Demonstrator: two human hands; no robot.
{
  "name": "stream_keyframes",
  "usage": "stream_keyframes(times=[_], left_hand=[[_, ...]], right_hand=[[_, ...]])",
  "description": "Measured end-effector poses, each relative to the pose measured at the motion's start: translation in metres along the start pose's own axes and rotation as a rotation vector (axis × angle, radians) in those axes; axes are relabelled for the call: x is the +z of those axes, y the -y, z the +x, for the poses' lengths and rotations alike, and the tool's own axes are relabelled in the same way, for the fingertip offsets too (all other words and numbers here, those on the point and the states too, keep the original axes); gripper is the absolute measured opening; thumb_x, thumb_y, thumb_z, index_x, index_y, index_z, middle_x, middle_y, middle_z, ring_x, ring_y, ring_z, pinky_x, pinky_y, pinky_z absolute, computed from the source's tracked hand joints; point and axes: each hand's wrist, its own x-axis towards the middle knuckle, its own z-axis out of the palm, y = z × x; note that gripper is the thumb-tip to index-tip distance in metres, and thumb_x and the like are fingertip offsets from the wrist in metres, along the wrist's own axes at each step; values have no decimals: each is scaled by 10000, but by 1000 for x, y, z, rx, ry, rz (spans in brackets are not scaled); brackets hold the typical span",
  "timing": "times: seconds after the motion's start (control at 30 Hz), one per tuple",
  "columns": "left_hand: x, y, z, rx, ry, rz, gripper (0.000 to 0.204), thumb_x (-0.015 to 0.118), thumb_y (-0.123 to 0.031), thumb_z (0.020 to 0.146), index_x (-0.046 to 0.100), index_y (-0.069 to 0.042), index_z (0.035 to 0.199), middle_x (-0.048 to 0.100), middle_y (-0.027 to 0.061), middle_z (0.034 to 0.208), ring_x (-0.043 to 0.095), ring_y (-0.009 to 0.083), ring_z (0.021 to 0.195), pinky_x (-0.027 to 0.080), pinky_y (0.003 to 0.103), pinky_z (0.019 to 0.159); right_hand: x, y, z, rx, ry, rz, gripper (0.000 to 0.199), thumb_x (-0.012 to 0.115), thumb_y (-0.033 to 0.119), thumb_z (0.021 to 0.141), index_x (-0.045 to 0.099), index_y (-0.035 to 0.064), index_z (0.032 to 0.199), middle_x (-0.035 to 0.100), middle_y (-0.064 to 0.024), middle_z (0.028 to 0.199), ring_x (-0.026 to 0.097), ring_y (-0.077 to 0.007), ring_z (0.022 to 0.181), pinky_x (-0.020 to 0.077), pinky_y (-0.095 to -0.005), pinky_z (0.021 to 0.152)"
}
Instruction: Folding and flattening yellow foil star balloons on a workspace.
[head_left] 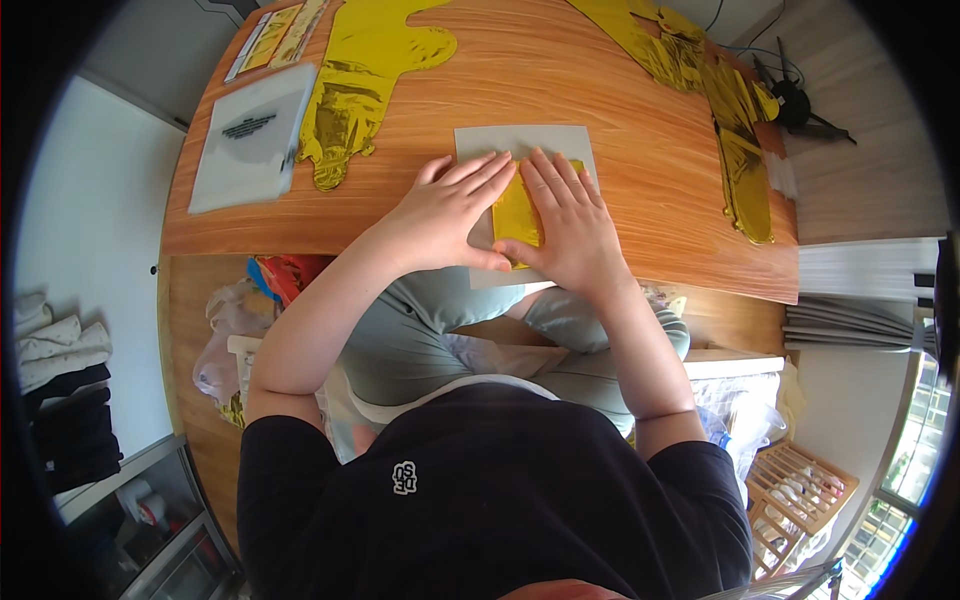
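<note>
A grey rectangular board (522, 139) lies at the front edge of the wooden table, its near end reaching past the edge. On it is a shiny gold foil sheet (517, 213), flat and partly hidden under my hands. My left hand (452, 212) rests on the left side of the board and foil, fingers stretched out and thumb apart. Flat on the foil's right side lies my right hand (567, 220), fingers extended, its thumb near the left one. Neither hand grips anything.
Gold foil balloons, uninflated, lie at the left (350, 95) and right (738, 140) of the table (640, 200). A clear plastic sleeve (250, 140) and a printed packet (275, 40) are at far left. A black fan-shaped device (795, 102) stands at the right edge.
</note>
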Motion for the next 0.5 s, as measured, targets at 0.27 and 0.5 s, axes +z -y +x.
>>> stream_keyframes(times=[0.27,0.5], left_hand=[[-12,-4,2,-8,87,-23,1402,863,-730,637,234,10,1648,267,174,1722,244,289,1603,191,532,1286],[-19,48,-46,-181,-324,-483,966,737,-516,955,267,-59,1665,303,180,1715,271,290,1600,132,537,1296]], right_hand=[[-3,0,-1,7,-1,14,1236,694,858,716,395,50,1603,390,-163,1664,325,-361,1560,241,-535,1277],[-1,2,4,26,18,-11,1224,684,855,733,397,40,1599,382,-171,1667,322,-354,1564,234,-521,1282]])
